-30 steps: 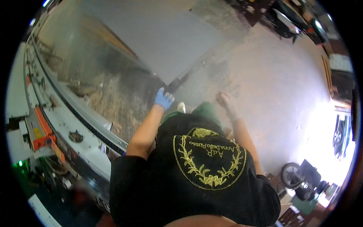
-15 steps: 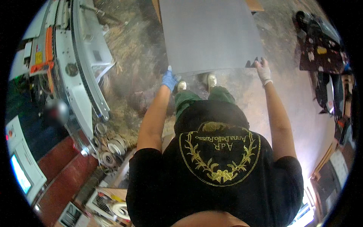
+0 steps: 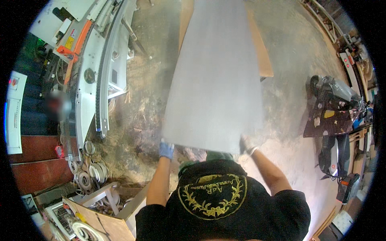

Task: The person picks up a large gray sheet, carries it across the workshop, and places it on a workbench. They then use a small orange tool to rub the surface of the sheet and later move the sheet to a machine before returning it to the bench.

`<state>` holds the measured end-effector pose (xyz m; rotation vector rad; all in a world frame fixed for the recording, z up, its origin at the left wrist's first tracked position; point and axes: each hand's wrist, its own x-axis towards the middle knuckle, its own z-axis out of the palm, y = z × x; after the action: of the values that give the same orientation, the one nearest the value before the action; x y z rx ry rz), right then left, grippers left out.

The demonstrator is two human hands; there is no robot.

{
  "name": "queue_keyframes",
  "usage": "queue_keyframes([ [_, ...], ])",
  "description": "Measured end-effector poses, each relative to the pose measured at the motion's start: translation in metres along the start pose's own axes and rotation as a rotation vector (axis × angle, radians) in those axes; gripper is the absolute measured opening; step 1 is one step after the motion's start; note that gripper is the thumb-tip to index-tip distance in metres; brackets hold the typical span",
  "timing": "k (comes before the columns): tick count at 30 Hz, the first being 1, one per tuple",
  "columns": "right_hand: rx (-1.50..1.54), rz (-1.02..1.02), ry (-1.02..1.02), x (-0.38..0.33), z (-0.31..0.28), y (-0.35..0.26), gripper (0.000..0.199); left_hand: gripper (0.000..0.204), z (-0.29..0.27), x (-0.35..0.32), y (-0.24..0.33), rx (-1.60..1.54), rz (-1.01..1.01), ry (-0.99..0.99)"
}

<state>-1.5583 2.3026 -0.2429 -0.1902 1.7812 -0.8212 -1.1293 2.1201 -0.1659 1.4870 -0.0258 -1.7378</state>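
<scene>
A large flat grey panel [image 3: 215, 84] stretches away from me, its near edge level with my waist. At its near left corner, my left hand [image 3: 166, 150] in a blue glove is closed on the edge. My right hand [image 3: 249, 145], in a whitish glove, grips the near right corner and is somewhat blurred. The fingers under the panel are hidden. Beneath the panel's far part, a light brown board [image 3: 260, 52] shows along both sides.
On the left stands a white machine [image 3: 89, 96] with a long rail. Rolls of banding [image 3: 97, 172] lie by its foot, near a wooden crate [image 3: 106, 221]. Dark patterned cloth [image 3: 327, 110] drapes something at the right. Dusty concrete floor [image 3: 140, 92] surrounds the panel.
The view has shifted, and more of the panel's far part and the brown board shows. The panel's near edge and both hands are now closer to my body, hiding my shoes.
</scene>
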Motion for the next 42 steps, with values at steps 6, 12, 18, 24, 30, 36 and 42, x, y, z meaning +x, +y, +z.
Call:
queue_keyframes([
  [6, -0.299, 0.034, -0.480, -0.127, 0.137, -0.010, 0.075, 0.058, -0.042, -0.064, -0.059, 0.035, -0.012, -0.037],
  [12, -0.087, 0.121, -0.572, -0.198, 0.227, 0.052, 0.050, 0.058, -0.124, -0.122, -0.089, -0.211, 0.035, -0.076],
  [18, -0.199, 0.091, -0.800, -0.268, 0.205, -0.046, 0.053, 0.068, -0.251, -0.213, -0.075, 0.078, 0.224, 0.296],
  [24, 0.136, -0.093, -0.622, -0.115, 0.161, -0.156, 0.070, 0.053, -0.332, -0.353, -0.040, -0.171, 0.357, 0.517],
  [30, 0.184, -0.056, -0.709, -0.143, 0.179, -0.160, 0.067, 0.050, -0.401, -0.446, -0.034, -0.013, 0.527, 0.769],
  [36, 0.045, -0.013, -0.980, -0.221, 0.217, -0.061, 0.064, 0.050, -0.487, -0.494, 0.020, 0.531, 0.303, 1.315],
  [42, -0.161, 0.210, -1.250, -0.335, 0.278, -0.041, 0.086, 0.058, -0.490, -0.405, 0.064, 1.433, 0.352, 1.688],
])
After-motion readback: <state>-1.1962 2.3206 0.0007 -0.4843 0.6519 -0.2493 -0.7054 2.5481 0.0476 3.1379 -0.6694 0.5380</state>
